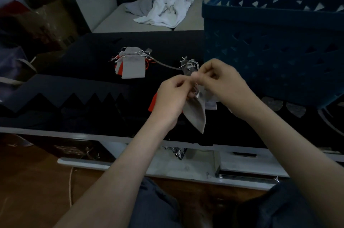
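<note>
– Forearms reach in over the table (83,86). We've got left hand (170,97) and right hand (221,82) meeting on one grey pouch (197,114), held in the air above the table's near side.
– Fingers?
– Both sets curled, pinching the cords at its mouth.
– Orientation?
– Long axis near upright. Mouth up at our fingertips, closed end hanging down toward us, tilted slightly right.
– Progress?
– We'd say midway. Flat stack (133,68) looks done; small heap (188,65) and red pouch (153,102) look pending.
</note>
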A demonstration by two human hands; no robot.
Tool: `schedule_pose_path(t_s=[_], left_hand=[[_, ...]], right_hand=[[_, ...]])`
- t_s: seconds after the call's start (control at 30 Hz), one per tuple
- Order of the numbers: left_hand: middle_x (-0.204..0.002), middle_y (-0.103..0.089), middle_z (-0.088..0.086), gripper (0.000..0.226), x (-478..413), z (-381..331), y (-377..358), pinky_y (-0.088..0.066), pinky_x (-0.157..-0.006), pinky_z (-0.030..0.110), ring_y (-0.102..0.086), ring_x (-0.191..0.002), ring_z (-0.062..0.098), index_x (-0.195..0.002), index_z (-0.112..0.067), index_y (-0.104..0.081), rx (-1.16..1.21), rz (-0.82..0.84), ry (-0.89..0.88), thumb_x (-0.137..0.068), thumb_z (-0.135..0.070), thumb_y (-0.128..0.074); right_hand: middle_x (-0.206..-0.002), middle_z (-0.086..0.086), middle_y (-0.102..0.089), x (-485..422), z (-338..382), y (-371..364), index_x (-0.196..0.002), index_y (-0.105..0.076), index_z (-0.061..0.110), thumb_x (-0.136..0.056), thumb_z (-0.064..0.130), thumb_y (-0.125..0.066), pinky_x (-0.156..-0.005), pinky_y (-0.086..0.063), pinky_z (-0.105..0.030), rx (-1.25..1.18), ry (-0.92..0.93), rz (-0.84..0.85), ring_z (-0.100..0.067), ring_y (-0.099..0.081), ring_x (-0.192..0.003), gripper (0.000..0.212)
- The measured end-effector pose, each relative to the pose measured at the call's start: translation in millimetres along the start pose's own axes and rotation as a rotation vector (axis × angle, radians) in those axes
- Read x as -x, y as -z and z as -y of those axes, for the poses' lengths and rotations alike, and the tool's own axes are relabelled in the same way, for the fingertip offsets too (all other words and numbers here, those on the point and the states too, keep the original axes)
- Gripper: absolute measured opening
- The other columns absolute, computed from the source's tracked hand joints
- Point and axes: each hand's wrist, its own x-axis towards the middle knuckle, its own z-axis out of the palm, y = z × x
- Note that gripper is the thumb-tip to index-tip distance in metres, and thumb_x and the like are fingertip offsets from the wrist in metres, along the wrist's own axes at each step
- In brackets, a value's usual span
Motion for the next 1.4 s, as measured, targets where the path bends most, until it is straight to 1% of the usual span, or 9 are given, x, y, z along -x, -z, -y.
schedule_pose_path(t_s=[0.07,0.17,0.27,0.4,0.57,0.67,0.83,1.03,1.4], left_hand=[[-0.071,-0.068,-0.002,0.016,1,0,1,-0.047,-0.062,0.014,-0.061,-0.065,0.002,-0.089,-0.010,-0.071,0.084,-0.011,0.009,-0.093,-0.011,-0.056],[-0.070,-0.067,-0.005,0.015,0,1,2,-0.046,-0.064,0.017,-0.060,-0.064,0.000,-0.093,-0.009,-0.072,0.062,-0.080,-0.039,-0.093,-0.013,-0.058],[-0.074,-0.069,-0.006,0.016,1,4,2,-0.048,-0.070,0.023,-0.061,-0.068,0.001,-0.091,-0.014,-0.074,-0.046,-0.132,-0.124,-0.093,-0.017,-0.059],[-0.083,-0.073,-0.001,0.016,1,1,1,-0.053,-0.081,0.028,-0.067,-0.082,0.009,-0.089,-0.016,-0.073,-0.006,-0.127,-0.138,-0.093,-0.016,-0.058],[-0.064,-0.067,-0.009,0.017,-1,-2,1,-0.047,-0.067,0.017,-0.061,-0.064,0.000,-0.086,-0.010,-0.071,0.137,-0.078,-0.057,-0.094,-0.011,-0.056],[-0.058,-0.063,-0.012,0.017,-1,0,2,-0.045,-0.064,0.015,-0.057,-0.060,-0.004,-0.093,-0.004,-0.071,0.083,-0.084,-0.088,-0.094,-0.011,-0.055],[-0.085,-0.072,0.001,0.016,-3,7,1,-0.054,-0.084,0.037,-0.066,-0.085,0.014,-0.091,-0.013,-0.073,-0.049,-0.159,-0.173,-0.093,-0.015,-0.057],[-0.064,-0.064,-0.005,0.019,-2,2,2,-0.046,-0.070,0.028,-0.056,-0.062,0.005,-0.081,-0.018,-0.073,0.055,-0.148,-0.125,-0.092,-0.015,-0.058],[-0.069,-0.068,-0.003,0.020,-3,-1,5,-0.050,-0.077,0.037,-0.061,-0.068,0.009,-0.082,-0.017,-0.075,0.045,-0.133,-0.132,-0.092,-0.021,-0.059]], right_hand=[[-0.077,-0.011,-0.064,0,-1,-2,-0.099,-0.060,0.006,-0.085,0.021,-0.068,-0.057,-0.044,-0.014,-0.003,-0.048,0.097,-0.006,-0.054,-0.063,0.022],[-0.077,-0.022,-0.064,0,-2,-4,-0.101,-0.063,-0.001,-0.086,0.007,-0.065,-0.050,-0.041,-0.011,-0.041,-0.082,0.184,-0.001,-0.052,-0.052,0.017],[-0.061,-0.006,-0.057,-2,-2,-1,-0.086,-0.068,0.006,-0.087,0.005,-0.064,-0.049,-0.038,-0.015,-0.101,-0.125,0.212,-0.001,-0.049,-0.048,0.004],[-0.050,0.009,-0.056,-2,-5,2,-0.073,-0.069,0.010,-0.088,0.005,-0.062,-0.047,-0.037,-0.015,-0.166,-0.178,0.190,-0.001,-0.048,-0.048,0.017],[-0.053,0.013,-0.058,0,-4,5,-0.077,-0.068,0.012,-0.089,0.010,-0.061,-0.048,-0.037,-0.016,-0.289,-0.232,0.203,-0.003,-0.047,-0.052,0.015],[-0.056,0.008,-0.058,2,-3,2,-0.082,-0.069,0.011,-0.090,0.010,-0.061,-0.049,-0.038,-0.016,-0.316,-0.254,0.187,-0.003,-0.049,-0.052,0.011],[-0.048,0.011,-0.058,7,2,-16,-0.074,-0.066,0.013,-0.088,0.003,-0.062,-0.047,-0.038,-0.009,-0.290,-0.153,0.086,0.005,-0.050,-0.045,0.017],[-0.071,-0.004,-0.068,7,0,-19,-0.076,-0.068,0.011,-0.086,0.011,-0.065,-0.062,-0.047,-0.022,0.032,0.031,-0.087,-0.011,-0.058,-0.064,0.010],[-0.072,-0.003,-0.059,7,-8,-17,-0.074,-0.059,0.003,-0.086,0.006,-0.060,-0.059,-0.040,-0.027,0.356,0.407,-0.211,-0.015,-0.052,-0.065,0.012]])
